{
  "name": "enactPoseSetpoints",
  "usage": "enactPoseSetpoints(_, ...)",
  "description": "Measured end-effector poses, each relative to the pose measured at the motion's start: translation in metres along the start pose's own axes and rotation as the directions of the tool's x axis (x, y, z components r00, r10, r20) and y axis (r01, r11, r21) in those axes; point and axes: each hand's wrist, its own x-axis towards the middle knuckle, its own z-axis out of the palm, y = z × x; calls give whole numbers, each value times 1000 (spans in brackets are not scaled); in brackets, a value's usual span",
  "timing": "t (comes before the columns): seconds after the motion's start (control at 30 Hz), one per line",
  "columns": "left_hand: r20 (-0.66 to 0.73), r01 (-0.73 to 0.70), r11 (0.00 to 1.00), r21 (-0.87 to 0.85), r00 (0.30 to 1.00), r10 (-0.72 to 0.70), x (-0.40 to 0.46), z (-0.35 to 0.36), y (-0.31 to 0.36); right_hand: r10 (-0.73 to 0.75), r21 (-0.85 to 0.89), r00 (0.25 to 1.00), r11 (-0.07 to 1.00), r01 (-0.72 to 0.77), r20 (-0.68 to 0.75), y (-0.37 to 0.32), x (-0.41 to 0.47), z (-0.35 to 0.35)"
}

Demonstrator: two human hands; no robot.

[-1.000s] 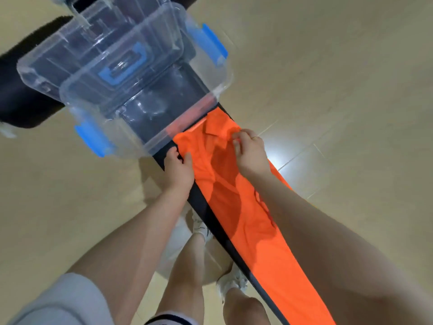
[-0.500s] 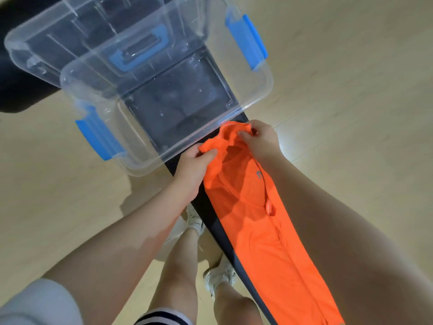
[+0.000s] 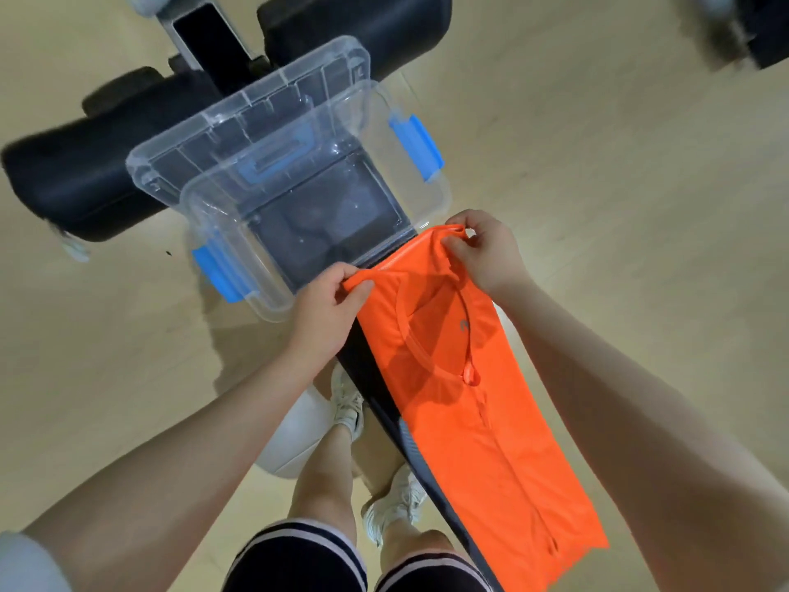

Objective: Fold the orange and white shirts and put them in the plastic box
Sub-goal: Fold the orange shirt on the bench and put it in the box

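Two hands are pinching the top edge of one orange shirt [image 3: 469, 429], lying in a long strip on a dark bench [image 3: 375, 390]: left hand [image 3: 328, 309] gripping the near corner, right hand [image 3: 486, 249] the far one. Judging by this, folding is underway; next comes doubling it lengthwise. One clear box [image 3: 222, 245] is sitting open just beyond; no white shirt is showing.
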Motion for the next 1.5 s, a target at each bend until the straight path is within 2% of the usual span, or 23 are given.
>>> enactPoseSetpoints(0.1, -36, -90, 990, 104, 995, 95, 1, -3, -5, -45, -48, 999, 998, 45, 2, -2, 7, 7)
enactPoseSetpoints(0.2, -16, -143, 968, 207, 989, 149, -8, 8, -16, -43, -76, 999, 996, 44, 14, 13, -8, 4)
enactPoseSetpoints(0.33, 71, -123, 964, 235, 992, 109, -40, 42, -45, 105, -82, 994, 991, -103, 31, 58, -55, -6)
enactPoseSetpoints(0.47, 115, -26, 974, 224, 993, 0, -85, 89, -69, 232, 7, 970, 972, -233, 70, 120, -103, -9)
enactPoseSetpoints(0.63, 127, 199, 979, 38, 971, -202, -130, 155, -113, 488, 287, 864, 815, -503, 127, 182, -156, -1)
enactPoseSetpoints(0.73, 79, 297, 955, -14, 952, -295, -155, 188, -133, 535, 331, 842, 784, -526, 73, 211, -180, 11)
enactPoseSetpoints(0.83, -53, 423, 857, -293, 888, -456, -172, 214, -146, 529, 433, 846, 750, -500, 59, 233, -190, 23)
enactPoseSetpoints(0.93, -98, 426, 723, -543, 824, -558, -182, 231, -152, 540, 615, 834, 623, -483, 108, 246, -194, 26)
enactPoseSetpoints(1.0, -89, 404, 679, -613, 819, -567, -190, 237, -152, 541, 642, 835, 606, -470, 101, 251, -202, 24)
enactPoseSetpoints(1.07, -45, 454, 652, -607, 800, -598, -200, 241, -156, 537, 585, 840, 658, -474, 77, 260, -213, 23)
enactPoseSetpoints(1.13, 13, 547, 652, -525, 772, -636, -209, 245, -164, 510, 468, 860, 765, -443, -20, 271, -222, 22)
enactPoseSetpoints(1.2, 33, 624, 679, -387, 745, -666, -215, 247, -171, 409, 240, 899, 899, -367, -157, 277, -229, 24)
enactPoseSetpoints(1.27, 9, 619, 759, -200, 776, -630, -218, 245, -173, 231, -63, 939, 965, -255, -253, 275, -237, 27)
enactPoseSetpoints(1.3, 1, 588, 800, -117, 806, -592, -219, 244, -172, 104, -221, 963, 962, -160, -248, 272, -244, 29)
enactPoseSetpoints(1.33, 4, 553, 832, -49, 833, -553, -221, 244, -172, -47, -373, 981, 928, -28, -190, 270, -253, 34)
enactPoseSetpoints(1.4, 21, 469, 879, 88, 881, -472, -224, 243, -169, -280, -566, 958, 780, 266, 64, 274, -277, 48)
enactPoseSetpoints(1.43, 12, 388, 905, 176, 918, -396, -226, 244, -170, -309, -609, 932, 707, 360, 191, 280, -288, 57)
enactPoseSetpoints(1.5, 39, 129, 904, 408, 987, -158, -228, 244, -174, -251, -658, 925, 650, 379, 285, 294, -304, 70)
